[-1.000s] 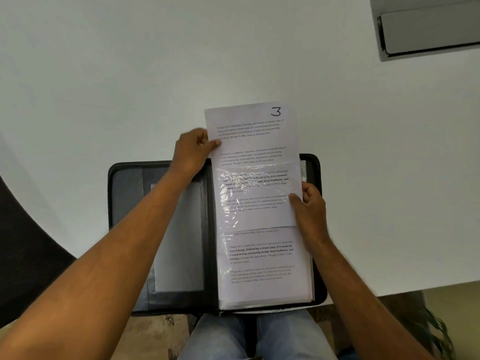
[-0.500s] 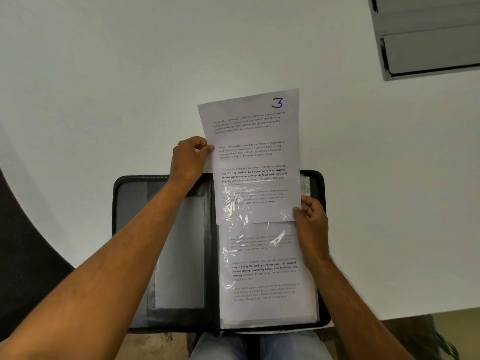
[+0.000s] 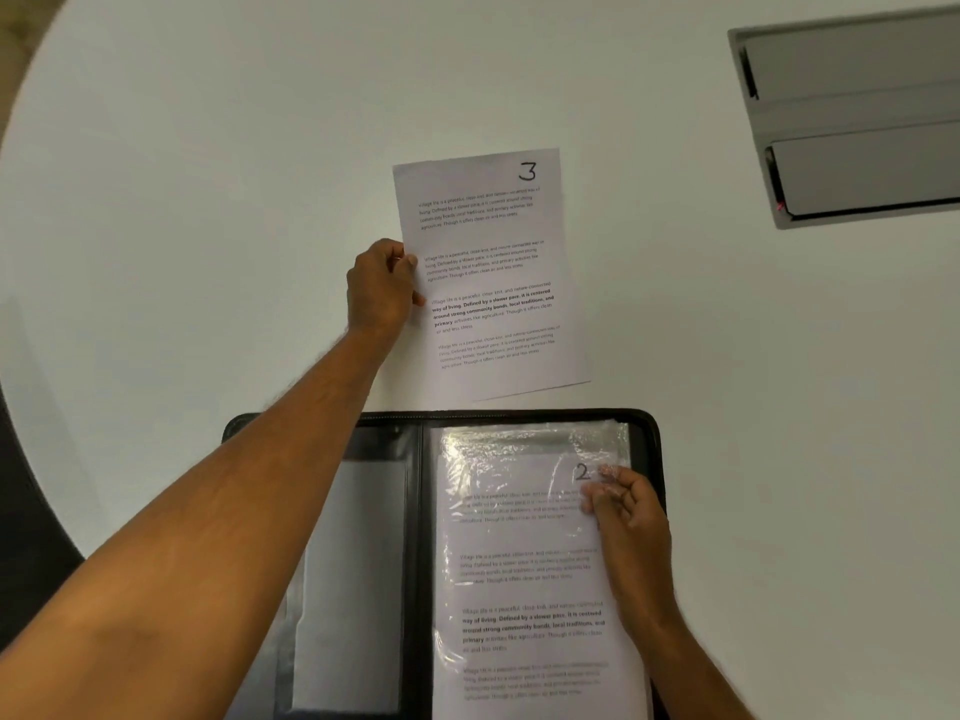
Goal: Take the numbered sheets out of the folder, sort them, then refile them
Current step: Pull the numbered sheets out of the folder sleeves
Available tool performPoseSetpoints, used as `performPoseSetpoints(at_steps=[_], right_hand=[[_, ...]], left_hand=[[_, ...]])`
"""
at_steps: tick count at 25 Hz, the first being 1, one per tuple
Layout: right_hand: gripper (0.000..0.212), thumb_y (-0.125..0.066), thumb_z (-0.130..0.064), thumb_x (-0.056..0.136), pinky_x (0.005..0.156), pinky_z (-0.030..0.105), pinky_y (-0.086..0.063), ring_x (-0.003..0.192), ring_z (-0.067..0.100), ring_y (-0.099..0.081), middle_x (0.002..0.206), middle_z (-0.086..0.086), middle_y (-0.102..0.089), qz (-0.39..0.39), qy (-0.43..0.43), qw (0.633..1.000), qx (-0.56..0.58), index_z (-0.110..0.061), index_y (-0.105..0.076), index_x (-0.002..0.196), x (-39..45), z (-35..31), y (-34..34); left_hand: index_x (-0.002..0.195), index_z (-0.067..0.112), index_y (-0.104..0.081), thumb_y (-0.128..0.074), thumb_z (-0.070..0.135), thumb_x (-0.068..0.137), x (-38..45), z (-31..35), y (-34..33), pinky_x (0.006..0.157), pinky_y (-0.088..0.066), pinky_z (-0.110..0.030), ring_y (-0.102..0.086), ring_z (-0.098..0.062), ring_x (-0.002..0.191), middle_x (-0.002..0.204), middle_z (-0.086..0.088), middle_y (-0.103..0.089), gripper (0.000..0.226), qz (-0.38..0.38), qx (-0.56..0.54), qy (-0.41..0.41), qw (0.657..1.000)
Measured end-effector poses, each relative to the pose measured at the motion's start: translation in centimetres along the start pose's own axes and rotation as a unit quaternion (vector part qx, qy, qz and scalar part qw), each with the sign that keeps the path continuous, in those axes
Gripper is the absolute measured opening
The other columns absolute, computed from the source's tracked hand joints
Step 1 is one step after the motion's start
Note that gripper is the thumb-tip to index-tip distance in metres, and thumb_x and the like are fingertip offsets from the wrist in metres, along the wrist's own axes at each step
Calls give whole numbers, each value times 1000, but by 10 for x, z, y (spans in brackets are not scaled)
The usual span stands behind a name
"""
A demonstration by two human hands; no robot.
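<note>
Left hand pinches sheet 3; right hand pinches crinkled plastic sleeve.

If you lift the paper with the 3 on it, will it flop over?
Probably. Sheet 3 looks like one thin page, so it would likely droop where unsupported. The left hand holds only its edge. It seems very light, and it may slide easily on the smooth table.
</note>
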State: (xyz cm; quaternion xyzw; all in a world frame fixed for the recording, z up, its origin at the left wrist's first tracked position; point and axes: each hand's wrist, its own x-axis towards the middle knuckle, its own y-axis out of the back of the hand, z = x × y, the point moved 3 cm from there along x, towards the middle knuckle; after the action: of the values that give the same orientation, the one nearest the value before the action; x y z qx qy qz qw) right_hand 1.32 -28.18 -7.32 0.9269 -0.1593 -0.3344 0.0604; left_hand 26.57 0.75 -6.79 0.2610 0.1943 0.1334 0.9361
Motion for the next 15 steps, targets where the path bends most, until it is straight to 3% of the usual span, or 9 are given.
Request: performPoseSetpoints(at_steps=[4, 5, 7, 11, 15], right_hand=[[23, -63, -11, 99, 71, 11, -53, 88, 5, -71, 104, 0, -74, -5, 0, 1000, -4, -19, -63, 121, 2, 1, 0], [23, -62, -11, 99, 71, 11, -53, 87, 3, -71, 104, -1, -74, -6, 1, 1000, -6, -18, -63, 121, 3, 0, 0], [23, -62, -11, 99, 73, 12, -54, 89, 5, -71, 105, -2, -74, -5, 4, 1000, -6, -19, -63, 120, 2, -1, 0], [22, -62, -10, 98, 74, 14, -54, 92, 9, -71, 106, -4, -74, -1, 9, 1000, 1, -19, -64, 118, 0, -4, -1], [21, -64, -13, 98, 70, 14, -54, 90, 5, -71, 107, -6, -73, 6, 6, 1000, -1, -20, -64, 118, -1, -7, -2]], left_hand=[[124, 13, -65, -51, 18, 105, 9, -4, -6, 75, -62, -32, -69, -15, 65, 108, 2, -72, 24, 8, 12, 0, 1000], [132, 12, -63, -52, 18, 105, 9, -7, -6, 75, -61, -28, -70, -14, 70, 116, 1, -70, 30, 5, 6, 2, 1000], [142, 13, -56, -54, 19, 104, 1, -15, -4, 89, -59, -34, -70, -21, 97, 132, -4, -61, 38, 12, 19, -30, 999], [138, 18, -54, -55, 21, 104, -73, -35, 7, 104, -49, -38, -55, -17, 119, 137, -1, -51, 34, 18, 86, -143, 986], [138, 20, -55, -58, 23, 102, -175, -79, 16, 117, -29, -41, -41, -19, 137, 146, -1, -49, 37, 2, 187, -158, 970]])
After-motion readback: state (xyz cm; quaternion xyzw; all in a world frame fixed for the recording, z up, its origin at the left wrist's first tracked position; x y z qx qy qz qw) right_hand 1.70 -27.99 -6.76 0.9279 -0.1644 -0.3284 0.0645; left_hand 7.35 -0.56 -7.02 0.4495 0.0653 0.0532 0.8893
